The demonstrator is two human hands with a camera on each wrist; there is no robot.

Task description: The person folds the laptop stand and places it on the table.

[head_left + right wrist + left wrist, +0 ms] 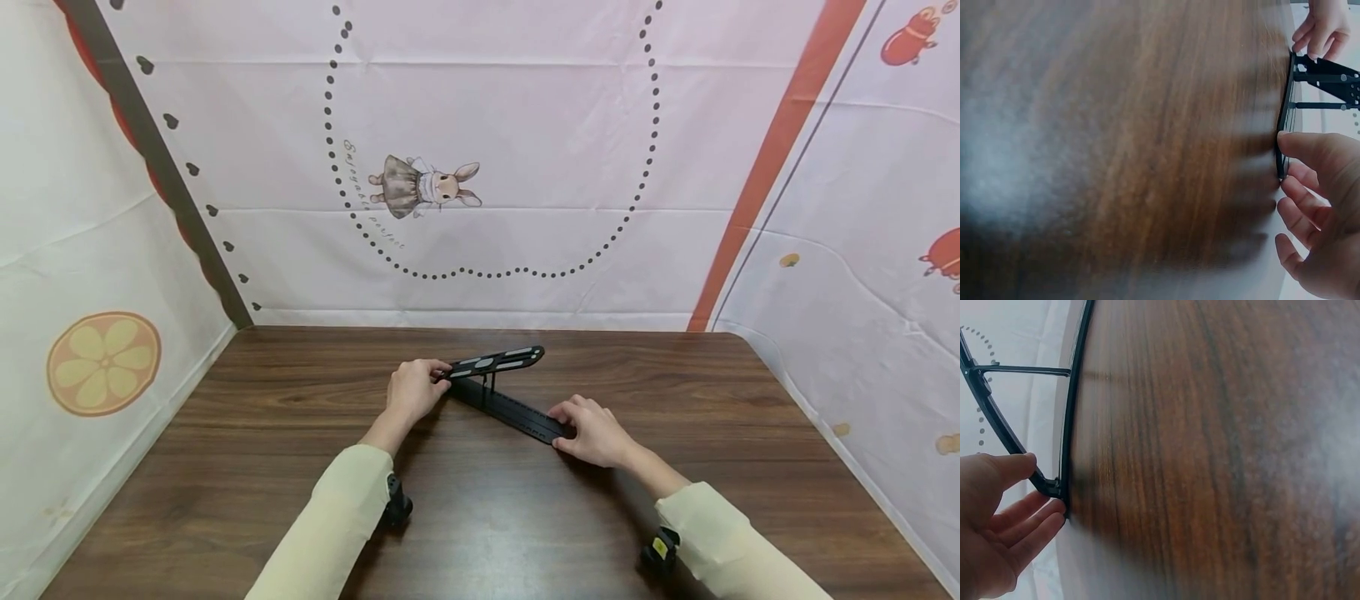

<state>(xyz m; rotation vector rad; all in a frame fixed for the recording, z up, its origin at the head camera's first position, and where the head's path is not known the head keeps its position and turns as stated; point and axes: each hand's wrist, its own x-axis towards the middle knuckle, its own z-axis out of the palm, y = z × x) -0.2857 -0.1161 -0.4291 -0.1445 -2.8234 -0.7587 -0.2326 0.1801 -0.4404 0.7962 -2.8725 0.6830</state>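
Observation:
A black folding stand [517, 414] lies at a slant on the wooden table, its long flat base down. Its slotted upper arm [504, 361] is raised from the base, with thin struts between the two. At the hinged end my left hand [412, 388] pinches the stand; in the left wrist view the thumb is on the upper arm and the fingertips [1055, 509] are by the hinge. My right hand [596, 431] holds the base's other end between thumb and fingers, while in the right wrist view its outer fingers [1294, 219] are spread off it.
The brown wooden table [225, 467] reaches back to a pale printed cloth [525, 167] hanging behind it. More printed cloth [112, 250] stands along the left and right sides. A small black device [395, 502] is strapped at each wrist.

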